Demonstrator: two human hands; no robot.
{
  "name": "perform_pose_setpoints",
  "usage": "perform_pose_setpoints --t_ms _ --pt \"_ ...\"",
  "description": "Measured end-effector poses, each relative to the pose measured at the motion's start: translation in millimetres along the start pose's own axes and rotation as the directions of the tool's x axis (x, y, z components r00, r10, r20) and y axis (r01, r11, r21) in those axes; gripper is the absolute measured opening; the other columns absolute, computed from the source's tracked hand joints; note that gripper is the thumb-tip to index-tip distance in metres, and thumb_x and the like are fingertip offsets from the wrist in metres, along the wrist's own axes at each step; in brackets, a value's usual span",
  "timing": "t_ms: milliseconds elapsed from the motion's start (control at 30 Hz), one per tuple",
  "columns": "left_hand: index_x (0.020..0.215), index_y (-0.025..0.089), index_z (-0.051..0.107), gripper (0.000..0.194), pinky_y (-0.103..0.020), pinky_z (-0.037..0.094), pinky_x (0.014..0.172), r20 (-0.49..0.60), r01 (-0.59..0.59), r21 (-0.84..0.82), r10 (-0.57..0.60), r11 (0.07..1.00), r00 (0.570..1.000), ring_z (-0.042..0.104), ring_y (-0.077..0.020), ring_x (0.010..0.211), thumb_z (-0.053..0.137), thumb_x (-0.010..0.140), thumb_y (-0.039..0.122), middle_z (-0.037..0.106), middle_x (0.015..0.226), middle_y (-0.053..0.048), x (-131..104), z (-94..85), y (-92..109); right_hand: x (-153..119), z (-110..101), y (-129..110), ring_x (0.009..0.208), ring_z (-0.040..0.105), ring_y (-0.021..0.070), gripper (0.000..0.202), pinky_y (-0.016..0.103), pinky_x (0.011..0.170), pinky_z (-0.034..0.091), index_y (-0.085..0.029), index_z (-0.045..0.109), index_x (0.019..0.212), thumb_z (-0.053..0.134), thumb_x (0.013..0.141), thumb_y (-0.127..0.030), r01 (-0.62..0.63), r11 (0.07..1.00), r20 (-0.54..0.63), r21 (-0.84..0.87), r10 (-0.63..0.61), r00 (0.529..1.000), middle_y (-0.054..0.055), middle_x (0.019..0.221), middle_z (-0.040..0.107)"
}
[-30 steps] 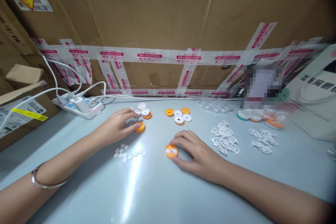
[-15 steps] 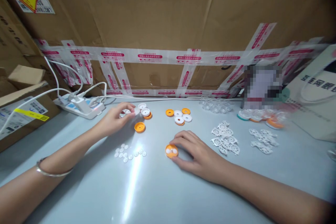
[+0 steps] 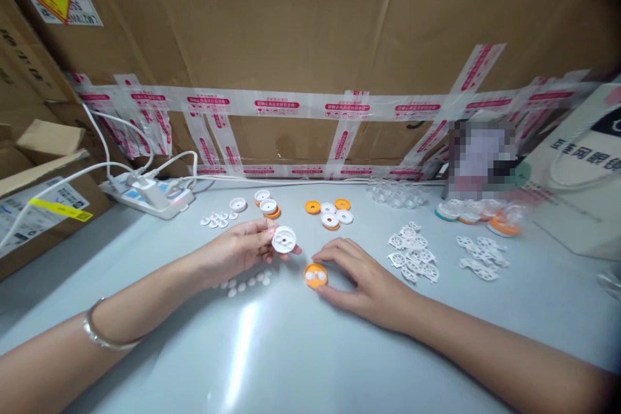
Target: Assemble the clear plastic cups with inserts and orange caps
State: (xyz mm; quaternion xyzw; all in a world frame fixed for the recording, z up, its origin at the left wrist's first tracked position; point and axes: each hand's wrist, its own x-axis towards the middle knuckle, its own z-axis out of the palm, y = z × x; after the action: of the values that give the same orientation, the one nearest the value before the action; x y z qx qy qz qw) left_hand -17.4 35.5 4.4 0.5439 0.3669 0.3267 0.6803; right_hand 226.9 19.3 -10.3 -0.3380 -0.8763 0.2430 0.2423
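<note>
Nearest, a metal bracelet (image 3: 93, 335) is worn on the left wrist. On the near side of the left grip, small white discs (image 3: 250, 282) are spread on the tabletop (image 3: 301, 362), some partly covered by the hand. An orange cup (image 3: 315, 266) is held on the table by the right hand (image 3: 361, 281), thumb and fingertips spread only by the cup's width; small white pieces are seated inside it.

Slightly beyond and to the left of that grip, a white round part (image 3: 284, 240) with several holes is pinched by its edge in the closed fingertips of the left hand (image 3: 247, 246).

To the right of the right hand, white openwork pieces (image 3: 414, 257) are heaped, and a smaller heap (image 3: 485, 255) is laid farther right. Past the left grip, white pegs (image 3: 213, 220) and white cups (image 3: 268, 206) are grouped. Beyond both grips, orange and white rings (image 3: 344, 216) are clustered; clear round pieces (image 3: 395, 194) are set farther right. Farthest, a taped cardboard box (image 3: 291, 26) is stood.
</note>
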Motion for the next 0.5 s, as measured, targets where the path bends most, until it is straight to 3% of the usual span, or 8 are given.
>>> perform_pose_setpoints --t_ms 233,400,500 --pt "0.086 0.015 0.056 0.019 -0.030 0.045 0.080 0.061 0.032 -0.110 -0.025 0.993 0.998 0.062 -0.0170 0.089 0.060 0.081 0.033 0.067 0.092 -0.008 -3.8 19.6 2.0 0.7 -2.9 6.4 0.089 0.055 0.0152 0.018 0.030 0.080 0.045 -0.021 0.060 0.101 0.054 0.085 -0.028 -0.048 0.972 -0.238 0.229 0.104 0.966 0.005 0.096 0.061" --pt "0.083 0.013 0.059 0.022 -0.030 0.043 0.086 0.144 0.039 -0.178 -0.013 0.983 0.989 0.061 -0.0149 0.085 0.067 0.076 0.032 0.063 0.085 -0.004 0.9 38.4 12.8 4.7 -2.1 -2.3 0.090 0.056 0.0158 0.021 0.033 0.087 0.042 -0.025 0.064 0.099 0.063 0.078 -0.027 -0.005 0.909 -0.239 0.417 0.115 0.964 0.002 0.093 0.062" --pt "0.084 0.013 0.059 0.021 -0.027 0.043 0.083 0.119 0.003 -0.189 0.020 0.982 0.993 0.058 -0.0125 0.082 0.068 0.076 0.030 0.061 0.083 -0.002 6.2 38.9 11.1 6.1 -0.5 -7.0 0.087 0.057 0.0168 0.011 0.035 0.086 0.041 -0.024 0.067 0.086 0.062 0.078 -0.028 0.003 0.860 -0.272 0.510 0.159 0.949 0.002 0.087 0.063"
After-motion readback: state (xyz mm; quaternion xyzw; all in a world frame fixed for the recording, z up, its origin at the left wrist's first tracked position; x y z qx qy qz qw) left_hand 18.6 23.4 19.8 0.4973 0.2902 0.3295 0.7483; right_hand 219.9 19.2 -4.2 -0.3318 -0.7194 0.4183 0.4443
